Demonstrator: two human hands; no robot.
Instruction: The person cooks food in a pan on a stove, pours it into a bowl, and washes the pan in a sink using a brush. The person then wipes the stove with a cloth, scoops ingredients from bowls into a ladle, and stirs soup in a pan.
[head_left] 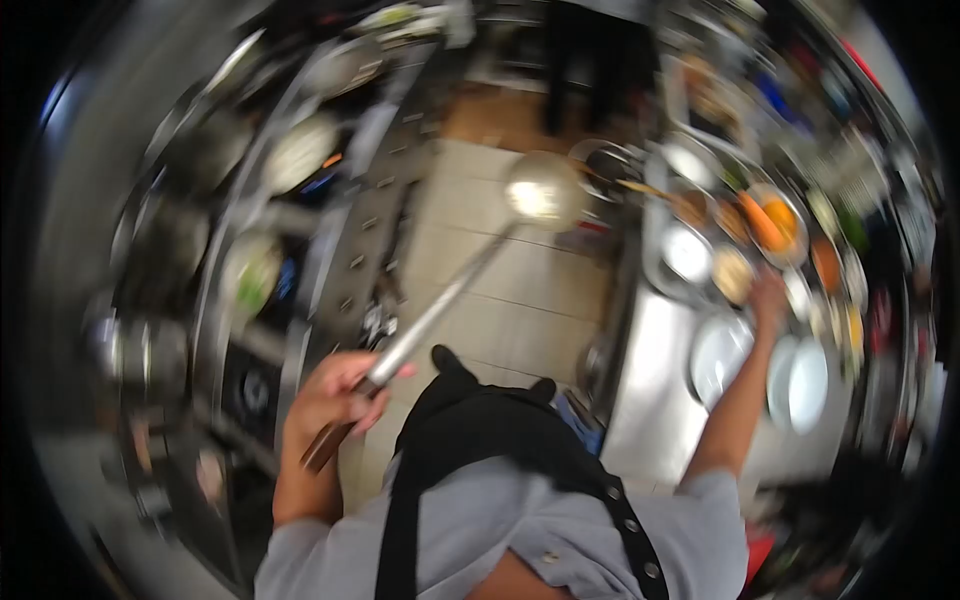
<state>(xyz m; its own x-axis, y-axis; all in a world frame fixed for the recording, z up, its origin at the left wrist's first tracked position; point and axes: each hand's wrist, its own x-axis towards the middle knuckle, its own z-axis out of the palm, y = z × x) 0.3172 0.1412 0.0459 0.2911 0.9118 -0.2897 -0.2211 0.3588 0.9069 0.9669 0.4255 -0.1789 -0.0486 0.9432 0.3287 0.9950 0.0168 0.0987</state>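
Observation:
My left hand [345, 390] is wrapped round the wooden-ended handle of a long metal ladle [540, 190]. Its round, shiny bowl points forward over the floor between the two counters. On the right, my arm stretches out over the counter, and my right hand [768, 298] is among the small containers. Nearest to it are a bowl of pale, crumbly food [733, 275] and a metal bowl with orange pieces [772, 220]. Motion blur smears the fingers of that hand, so I cannot make out whether they hold anything.
White plates [722, 355] lie on the steel counter [650, 390] to the right, with more plates [797, 383] beyond my forearm. To the left runs a stove with pans [252, 275] over blue flames. Another person's dark-clad legs [580, 70] stand at the far end of the tiled aisle.

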